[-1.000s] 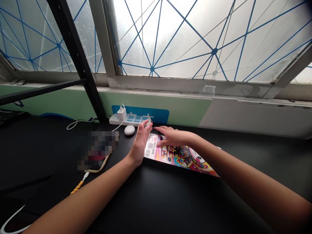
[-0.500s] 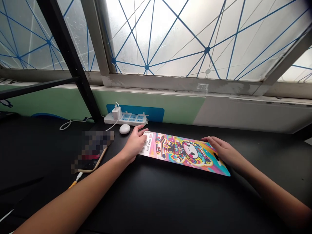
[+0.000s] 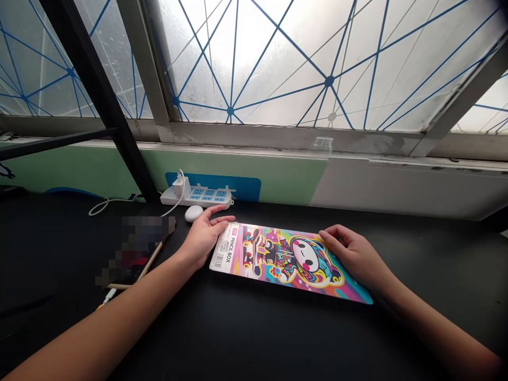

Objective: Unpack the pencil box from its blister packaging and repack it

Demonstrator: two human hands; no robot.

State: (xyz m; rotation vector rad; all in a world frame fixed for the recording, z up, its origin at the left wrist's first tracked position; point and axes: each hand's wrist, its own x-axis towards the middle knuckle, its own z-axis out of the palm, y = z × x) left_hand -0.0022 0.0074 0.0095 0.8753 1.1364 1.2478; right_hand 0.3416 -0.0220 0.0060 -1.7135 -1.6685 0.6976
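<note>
A flat, colourful pencil box (image 3: 281, 259) lies face up at a slant, low over the black table, between my two hands. Its face carries a cartoon figure on a skateboard and a white "PENCIL BOX" label with a barcode at the left. My left hand (image 3: 203, 241) holds its far left corner, the thumb at the edge and the forefinger stretched out past it. At the right end, my right hand (image 3: 353, 254) grips the far edge with bent fingers. Its lower fingers are hidden behind the hand and box.
On the black table (image 3: 254, 338), a white power strip (image 3: 206, 198) with a plugged-in charger stands against the wall. A small white rounded case (image 3: 193, 214) sits just behind my left hand. A partly blurred phone (image 3: 138, 259) with a cable lies left. A black metal post (image 3: 130, 159) rises behind.
The pencil box has come a little nearer and lower, with more of its face turned up to me. Both hands have moved along with it. The view has shifted slightly.
</note>
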